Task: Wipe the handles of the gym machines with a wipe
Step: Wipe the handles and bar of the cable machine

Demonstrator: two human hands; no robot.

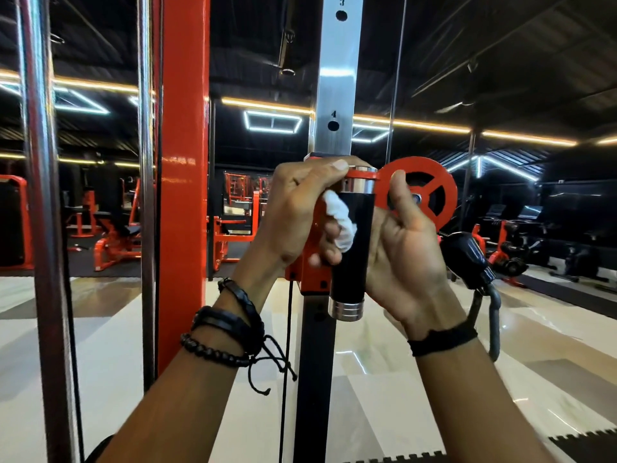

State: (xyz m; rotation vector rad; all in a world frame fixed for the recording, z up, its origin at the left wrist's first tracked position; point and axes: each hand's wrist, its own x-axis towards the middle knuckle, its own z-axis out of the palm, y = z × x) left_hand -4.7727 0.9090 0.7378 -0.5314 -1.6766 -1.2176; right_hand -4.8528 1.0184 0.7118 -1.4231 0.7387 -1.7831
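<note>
We are looking at a vertical black handle [350, 242] with chrome end caps, mounted on an orange carriage [309, 272] riding the numbered silver upright [335, 95]. Handle is sitting between both hands, centre of view.

Left hand [300, 215] is curling around the handle's top left, thumb lying across the upper chrome cap, fingers pinching a white wipe [340, 222] against the black grip. Wipe is bunched, touching the upper-left part of the grip, just below the top cap.

Right hand [407, 242] is sitting just right of the handle, palm facing us, fingers curled loosely inward, thumb pointing up against the orange pulley wheel [417, 192]. We cannot tell whether it is actually gripping the handle or just resting beside it.

A black cable stopper with a carabiner [467, 259] is hanging right of the right hand. An orange frame post [182, 162] is standing to the left, chrome guide rods [43, 195] further left. Far background: more orange machines [110, 235] on a glossy floor [384, 379].
</note>
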